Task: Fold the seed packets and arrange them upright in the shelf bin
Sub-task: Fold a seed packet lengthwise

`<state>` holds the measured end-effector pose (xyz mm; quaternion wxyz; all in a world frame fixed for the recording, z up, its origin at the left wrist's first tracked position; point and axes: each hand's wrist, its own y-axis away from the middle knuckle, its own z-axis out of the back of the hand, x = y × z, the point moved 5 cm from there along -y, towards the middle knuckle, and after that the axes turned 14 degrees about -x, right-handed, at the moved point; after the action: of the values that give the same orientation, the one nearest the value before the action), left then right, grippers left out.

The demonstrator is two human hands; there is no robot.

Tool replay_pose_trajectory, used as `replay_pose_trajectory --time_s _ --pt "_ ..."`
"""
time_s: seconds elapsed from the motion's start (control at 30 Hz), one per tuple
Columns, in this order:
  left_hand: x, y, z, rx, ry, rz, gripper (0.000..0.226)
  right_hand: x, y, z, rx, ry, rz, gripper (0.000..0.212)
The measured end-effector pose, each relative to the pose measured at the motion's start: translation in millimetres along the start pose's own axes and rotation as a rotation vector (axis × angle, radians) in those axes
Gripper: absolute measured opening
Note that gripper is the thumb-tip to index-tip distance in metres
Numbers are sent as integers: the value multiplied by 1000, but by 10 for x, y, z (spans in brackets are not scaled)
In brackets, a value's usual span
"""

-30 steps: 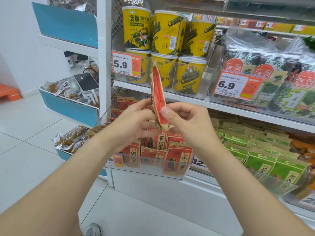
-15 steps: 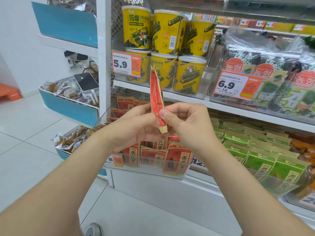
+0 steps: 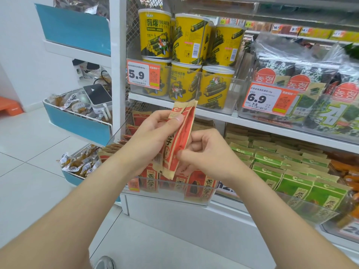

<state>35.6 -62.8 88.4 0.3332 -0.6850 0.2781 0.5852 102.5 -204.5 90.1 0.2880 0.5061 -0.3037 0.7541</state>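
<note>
I hold one red-and-tan seed packet (image 3: 180,136) in both hands, in front of the shelf and above the clear shelf bin (image 3: 172,197). It is tilted, with its top leaning right and its printed face partly turned to me. My left hand (image 3: 153,136) grips its upper left side, the thumb pressed near the top. Lower down on the right edge, my right hand (image 3: 202,152) pinches the packet. Several more red seed packets (image 3: 198,186) stand upright in the bin below.
Green packets (image 3: 291,177) fill the bin to the right. Yellow tubs (image 3: 186,80) and seaweed bags (image 3: 314,98) stand on the shelf above. Blue-fronted baskets (image 3: 77,125) of small snacks hang at the left, beside a white upright post (image 3: 117,65).
The packet was edge-on and vertical, pinched at its bottom by both hands. Now it is turned and tilted right, my left hand has slid up to its top, and my right hand sits lower.
</note>
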Motion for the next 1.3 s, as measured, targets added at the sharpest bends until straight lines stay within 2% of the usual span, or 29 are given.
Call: replay_pose_trajectory --time_s 0.13,0.23,0.37,0.53,0.6,0.83,1.07,1.2,1.3 --pt "-9 -26 61 -60 -122 -114 57 11 -47 68 -189 -108 -53 33" --pt "35 -21 64 -69 -305 -209 54 16 -71 117 -317 -154 -15 19" --pt "-5 51 38 -121 -554 -376 42 -22 -92 116 -364 -74 14 20" --pt "-26 133 -17 -149 -724 -501 31 28 -71 145 -415 -29 56 15" --pt "-17 139 -40 -163 -696 -483 26 53 -62 155 -421 -35 88 12" --pt "-21 105 -70 -103 -418 -214 16 101 -42 150 -423 -9 198 14" --pt "-31 114 -72 -97 -289 -149 22 82 -65 186 -442 -31 169 15" --pt "-81 124 -76 -93 -216 -141 14 66 -63 120 -299 -67 90 24" --pt "-115 138 -76 -73 -222 -160 13 49 -63 94 -306 -90 59 20"
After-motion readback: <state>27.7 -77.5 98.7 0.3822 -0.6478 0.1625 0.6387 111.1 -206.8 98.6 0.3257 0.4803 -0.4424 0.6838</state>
